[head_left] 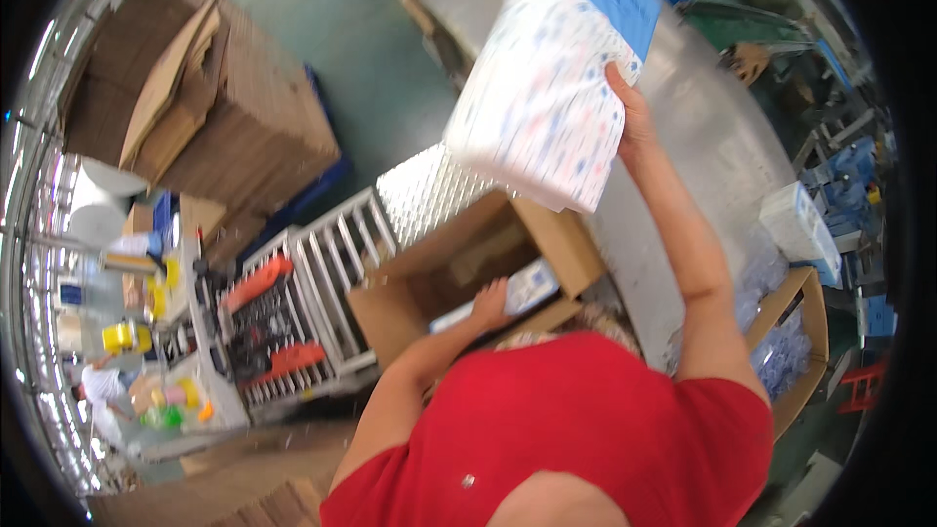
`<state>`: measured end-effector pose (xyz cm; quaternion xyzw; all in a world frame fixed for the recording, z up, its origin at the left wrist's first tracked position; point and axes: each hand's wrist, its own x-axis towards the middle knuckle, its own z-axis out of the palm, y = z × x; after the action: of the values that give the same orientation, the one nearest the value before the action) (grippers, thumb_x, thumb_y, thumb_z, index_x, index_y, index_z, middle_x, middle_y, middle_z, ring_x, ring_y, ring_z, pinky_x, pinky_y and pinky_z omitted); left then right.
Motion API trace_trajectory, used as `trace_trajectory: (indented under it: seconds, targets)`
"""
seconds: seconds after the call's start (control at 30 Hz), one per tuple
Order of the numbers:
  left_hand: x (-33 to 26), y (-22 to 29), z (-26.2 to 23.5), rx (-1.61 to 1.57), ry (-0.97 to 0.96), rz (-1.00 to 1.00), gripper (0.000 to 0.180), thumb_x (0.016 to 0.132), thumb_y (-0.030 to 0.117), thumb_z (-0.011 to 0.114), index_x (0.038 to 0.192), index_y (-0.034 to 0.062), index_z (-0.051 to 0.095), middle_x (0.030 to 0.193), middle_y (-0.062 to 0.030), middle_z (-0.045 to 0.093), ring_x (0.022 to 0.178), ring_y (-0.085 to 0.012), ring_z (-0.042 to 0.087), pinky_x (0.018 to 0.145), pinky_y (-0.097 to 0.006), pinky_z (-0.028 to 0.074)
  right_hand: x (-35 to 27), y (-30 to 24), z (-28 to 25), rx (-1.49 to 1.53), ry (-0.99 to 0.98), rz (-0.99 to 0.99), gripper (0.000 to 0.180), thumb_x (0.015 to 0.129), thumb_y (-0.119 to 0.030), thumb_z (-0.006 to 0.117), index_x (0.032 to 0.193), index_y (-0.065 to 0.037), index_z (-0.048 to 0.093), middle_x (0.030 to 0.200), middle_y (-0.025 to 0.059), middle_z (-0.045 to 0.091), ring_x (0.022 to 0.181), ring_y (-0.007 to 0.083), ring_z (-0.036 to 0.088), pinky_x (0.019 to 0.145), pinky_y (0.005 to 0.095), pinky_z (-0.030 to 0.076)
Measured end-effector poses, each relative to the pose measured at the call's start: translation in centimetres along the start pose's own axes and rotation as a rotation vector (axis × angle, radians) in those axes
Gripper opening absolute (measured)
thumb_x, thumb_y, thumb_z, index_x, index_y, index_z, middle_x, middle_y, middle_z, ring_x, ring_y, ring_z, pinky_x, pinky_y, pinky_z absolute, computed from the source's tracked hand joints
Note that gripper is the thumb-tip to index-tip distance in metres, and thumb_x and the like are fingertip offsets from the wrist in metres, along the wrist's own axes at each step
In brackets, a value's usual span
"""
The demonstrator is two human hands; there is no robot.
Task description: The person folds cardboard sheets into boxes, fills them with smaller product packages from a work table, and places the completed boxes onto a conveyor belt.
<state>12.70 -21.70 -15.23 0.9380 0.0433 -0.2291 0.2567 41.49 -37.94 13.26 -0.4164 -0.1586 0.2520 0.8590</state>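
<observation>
Fingers [617,78] of our right hand [632,117] are closed on the edge of a large soft pack [547,88], white with small coloured dots and a blue end, and we hold it high in the air, above the open cardboard box [468,263] and beside the metal table [712,146]. Our left hand [490,304] is down inside the box, and its fingers lie on a smaller flat white packet [522,288] there; we cannot tell if they grip it or only press on it, because the hand covers them. The box stands with its flaps [561,239] open, at the end of a roller conveyor [425,190], and it looks mostly empty except for this packet. We judge that the packing is at an early stage: one thing is inside, the big pack is not yet in, and the flaps are not yet closed. On the table, near our right arm, another white pack [800,224] lies, and below it a second open carton [795,351] holds clear bags. On our left a tall pile of flat cardboard [215,107] stands on the green floor [371,49], with a white metal rack [332,263] in front of it. Far on the left, another person in white [102,385] is bending near some yellow things.
</observation>
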Motion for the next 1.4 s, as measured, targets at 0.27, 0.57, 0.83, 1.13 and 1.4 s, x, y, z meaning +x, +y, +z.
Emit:
trace_trajectory:
  seconds: [0.27, 0.57, 0.83, 1.13, 1.4]
  targets:
    - [2.1, -2.8, 7.4, -0.033, -0.41, -0.134, 0.1, 0.076, 0.036, 0.066, 0.144, -0.0059, 0.005, 0.148, -0.0281, 0.018, 0.134, -0.0434, 0.027, 0.109, -0.047, 0.026, -7.1, 13.3, 6.4, -1.382, -0.957, -0.346, 0.089, 0.07, -0.009, 0.068, 0.146, -0.031, 0.026, 0.087, 0.013, 0.049, 0.073, 0.0315, 0.054, 0.067, 0.0415, 0.046]
    - [-0.6, 0.7, 0.8, -0.095, -0.462, 0.09, 0.062, 0.077, 0.043, 0.064, 0.116, -0.0042, 0.055, 0.113, -0.026, 0.059, 0.106, -0.0382, 0.057, 0.091, -0.044, 0.045, -9.3, 35.6, -2.5, -1.805, -1.419, -0.029, 0.052, 0.08, -0.012, 0.053, 0.131, -0.023, 0.049, 0.118, 0.0158, 0.057, 0.109, 0.0343, 0.055, 0.087, 0.046, 0.046]
    - [4.9, 13.0, -20.6, -0.41, 0.228, 0.26, 0.014, 0.084, 0.013, 0.058, 0.091, 0.0034, 0.066, 0.09, -0.0177, 0.065, 0.083, -0.0333, 0.063, 0.071, -0.04, 0.049, 2.9, 11.5, -5.9, -1.247, -0.947, 0.126, 0.021, 0.074, -0.013, 0.064, 0.094, -0.006, 0.065, 0.088, 0.0156, 0.067, 0.082, 0.0312, 0.064, 0.07, 0.0407, 0.049]
    - [27.2, 14.7, -16.6, 0.112, 0.464, 0.031, 0.079, 0.089, 0.046, 0.051, 0.141, -0.0068, 0.023, 0.15, -0.0236, 0.016, 0.14, -0.0358, 0.013, 0.113, -0.05, 0.012, 20.6, -3.4, -20.7, -1.868, -0.045, -0.209, 0.033, 0.073, -0.006, 0.066, 0.105, -0.009, 0.059, 0.107, 0.0113, 0.06, 0.106, 0.0315, 0.054, 0.085, 0.0421, 0.045]
    - [27.7, 15.3, -15.9, 0.363, 0.54, 0.129, 0.082, 0.089, 0.052, 0.047, 0.142, -0.0051, 0.023, 0.149, -0.0257, 0.02, 0.14, -0.0369, 0.015, 0.111, -0.056, 0.012, 34.5, -6.4, -24.9, -2.18, -0.061, -0.272, 0.075, 0.061, -0.009, 0.077, 0.127, -0.003, 0.043, 0.122, 0.013, 0.049, 0.117, 0.0322, 0.044, 0.095, 0.0411, 0.041]
